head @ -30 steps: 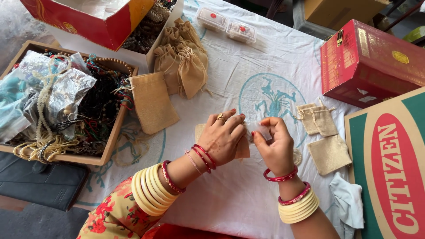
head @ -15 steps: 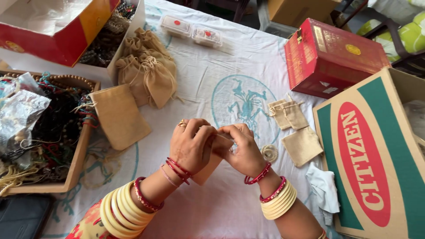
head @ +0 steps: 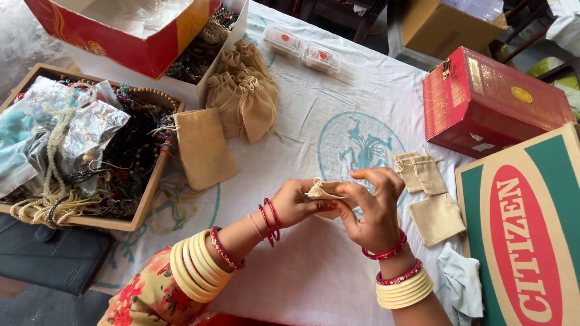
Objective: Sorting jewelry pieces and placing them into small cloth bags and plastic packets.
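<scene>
Small jute pouch (head: 323,191) held up off the white printed cloth (head: 314,102), just above and near-side of the teal print (head: 362,145) at cloth centre. Left hand (head: 296,202) pinched on the pouch's left end, where the drawstring knot sticks up; fingers curled tight around fabric. Right hand (head: 374,208) gripping the pouch's right side, thumb and forefinger clamped on the mouth edge, remaining fingers fanned out above. Long axis of pouch roughly left-right between the two hands, tilted slightly, mouth end toward the left fingers. Both hands touching it; left closer to the string, right closer to the body of the bag. Contents of pouch not visible, cannot tell if filled. Relative to the teal print: three more small jute pouches (head: 426,193) lying flat just right of it; red hinged box (head: 489,102) further right and far side; large printed carton (head: 525,235) right and near side; pile of filled drawstring bags (head: 244,90) to the left, with one flat larger jute bag (head: 202,148) beside them; wooden tray of beads and necklaces (head: 90,145) well left; two small clear plastic cases (head: 302,48) on the far side; open red box (head: 127,27) far left corner. Stacked cream and red bangles on both wrists.
</scene>
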